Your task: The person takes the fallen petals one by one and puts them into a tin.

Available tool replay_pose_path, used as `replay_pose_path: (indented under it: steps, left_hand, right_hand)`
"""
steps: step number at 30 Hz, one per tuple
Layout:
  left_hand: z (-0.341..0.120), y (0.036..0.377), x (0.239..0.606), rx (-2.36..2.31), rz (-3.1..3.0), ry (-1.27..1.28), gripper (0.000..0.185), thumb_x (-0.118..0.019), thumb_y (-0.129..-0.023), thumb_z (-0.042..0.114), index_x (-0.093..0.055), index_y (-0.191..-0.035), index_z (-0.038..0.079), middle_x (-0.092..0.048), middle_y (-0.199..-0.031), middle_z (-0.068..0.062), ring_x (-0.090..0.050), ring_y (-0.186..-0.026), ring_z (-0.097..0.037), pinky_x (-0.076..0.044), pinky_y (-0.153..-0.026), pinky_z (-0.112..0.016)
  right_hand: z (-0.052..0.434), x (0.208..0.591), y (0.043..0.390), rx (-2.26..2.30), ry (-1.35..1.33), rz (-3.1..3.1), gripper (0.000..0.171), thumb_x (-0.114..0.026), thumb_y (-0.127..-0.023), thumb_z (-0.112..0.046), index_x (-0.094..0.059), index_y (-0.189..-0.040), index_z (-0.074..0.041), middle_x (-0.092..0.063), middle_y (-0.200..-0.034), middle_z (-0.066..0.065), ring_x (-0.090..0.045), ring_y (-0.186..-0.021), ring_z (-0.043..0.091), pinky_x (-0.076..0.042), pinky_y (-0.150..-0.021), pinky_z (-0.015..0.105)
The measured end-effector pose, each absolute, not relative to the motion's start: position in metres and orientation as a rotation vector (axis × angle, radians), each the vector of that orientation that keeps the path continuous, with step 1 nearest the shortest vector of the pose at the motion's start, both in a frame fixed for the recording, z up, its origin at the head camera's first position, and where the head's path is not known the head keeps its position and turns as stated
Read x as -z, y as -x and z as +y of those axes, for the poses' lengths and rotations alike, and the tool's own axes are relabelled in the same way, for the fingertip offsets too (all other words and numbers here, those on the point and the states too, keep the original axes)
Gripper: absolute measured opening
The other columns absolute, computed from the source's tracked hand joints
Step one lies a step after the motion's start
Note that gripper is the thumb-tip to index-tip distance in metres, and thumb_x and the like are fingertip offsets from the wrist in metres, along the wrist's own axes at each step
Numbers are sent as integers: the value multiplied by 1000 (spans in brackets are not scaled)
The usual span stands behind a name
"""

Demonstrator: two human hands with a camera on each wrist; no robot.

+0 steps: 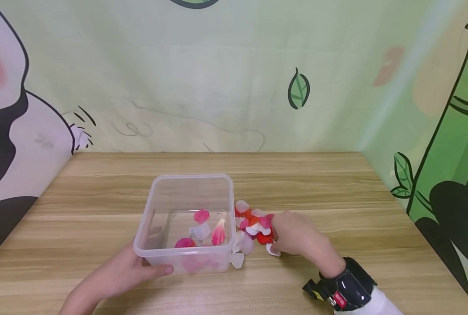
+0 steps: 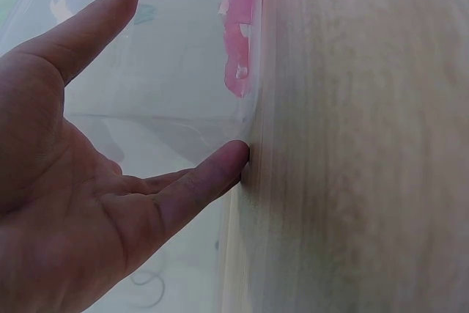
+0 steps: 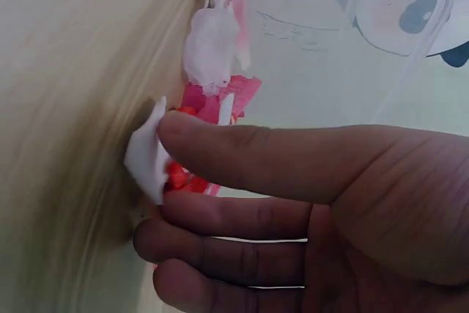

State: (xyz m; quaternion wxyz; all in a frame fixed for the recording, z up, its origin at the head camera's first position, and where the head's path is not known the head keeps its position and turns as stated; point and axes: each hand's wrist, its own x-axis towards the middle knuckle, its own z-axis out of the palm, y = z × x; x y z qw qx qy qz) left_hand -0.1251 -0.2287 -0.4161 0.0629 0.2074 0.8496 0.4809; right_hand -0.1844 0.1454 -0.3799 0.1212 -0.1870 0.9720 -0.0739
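**A:** Two hands in play. The right hand (image 1: 293,234) pinches petals (image 3: 150,155) from the loose pile (image 1: 253,225), thumb and fingers closed on a white and a red one, on the table (image 1: 336,192) just right of the clear box (image 1: 186,223).

**B:** And the left hand (image 1: 129,271)?

**A:** Fingers straight, pressed flat on the box's near-left corner. The box is squarish, no real long axis, open side up, a few pink petals inside.
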Motion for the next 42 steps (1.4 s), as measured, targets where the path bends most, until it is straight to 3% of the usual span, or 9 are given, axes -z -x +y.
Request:
replay_pose_path:
  steps: [8,17,24,32,35,42]
  left_hand:
    - [-228,126,417,-1449,2598,-638,128,-90,-82,30,8,-165,31,-46,-146,-30,-49,-130,-44,-47,-98,-32]
    - [-229,125,414,-1443,2564,-606,126,-87,-84,31,10,-165,32,-41,-150,-33,-45,-133,-48,-48,-96,-33]
    - [-229,125,415,-1438,2574,-596,127,-88,-83,33,9,-165,33,-42,-149,-32,-46,-134,-47,-48,-96,-29]
    - [-229,125,416,-1449,2572,-650,126,-87,-85,30,10,-165,26,-45,-146,-33,-48,-131,-46,-48,-96,-29]
    - [-229,125,416,-1472,2545,-646,125,-87,-85,28,9,-165,25,-48,-145,-30,-54,-124,-40,-49,-93,-29]
    - [-228,126,416,-1482,2520,-641,123,-87,-86,27,7,-165,33,-54,-140,-23,-58,-116,-34,-49,-92,-28]
  right_hand:
    - [145,382,186,208,559,2802,34,-87,-78,-11,-56,-64,-13,-51,-60,-3,-46,-56,14,-37,-52,31]
    - [151,378,189,297,565,2792,26,-75,-79,6,-57,-69,-11,-54,-65,-1,-50,-60,18,-42,-56,32]
    - [157,370,190,322,540,2783,25,-73,-83,5,-57,-72,-11,-54,-68,1,-50,-62,20,-42,-58,33]
    - [163,362,193,376,586,2840,24,-71,-85,1,-56,-70,-12,-50,-65,0,-47,-59,16,-39,-55,31]
    - [163,359,193,401,615,2881,22,-72,-87,-2,-58,-73,-12,-52,-65,-1,-49,-59,15,-41,-55,30]
    - [162,353,191,456,654,2976,20,-73,-87,-3,-61,-74,-13,-53,-66,-3,-49,-60,15,-42,-55,30]
